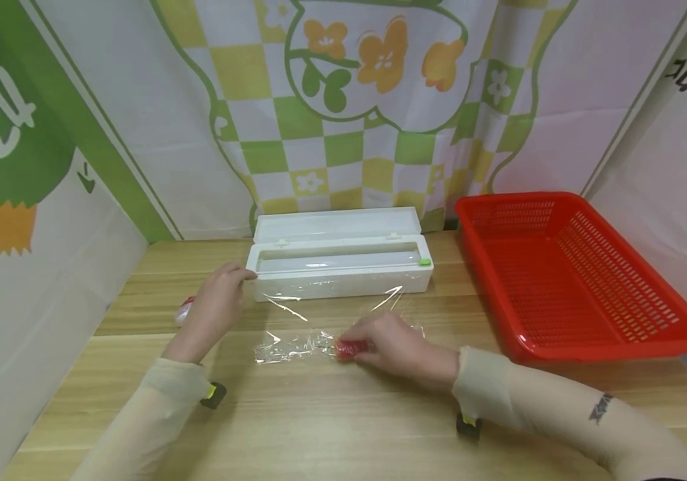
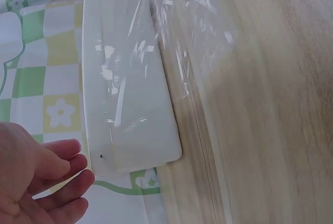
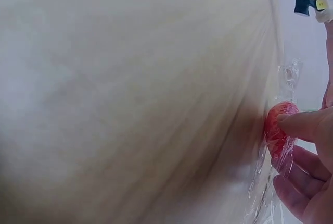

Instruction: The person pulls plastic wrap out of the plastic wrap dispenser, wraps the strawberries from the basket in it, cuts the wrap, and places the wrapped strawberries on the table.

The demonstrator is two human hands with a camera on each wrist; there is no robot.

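A long white cling film dispenser stands at the back of the table with its lid raised. From it a clear sheet of cling film stretches forward over the tabletop. My right hand holds a small red rounded item at the sheet's front part; in the right wrist view film wraps the red item and my thumb presses on it. What kind of item it is, I cannot tell. My left hand is at the dispenser's left end, fingers loosely bent beside its corner in the left wrist view.
To the right, a red plastic basket with slotted walls stands on the wooden table. A small red-and-clear wrapped thing lies partly behind my left wrist. Behind the dispenser hangs a patterned cloth.
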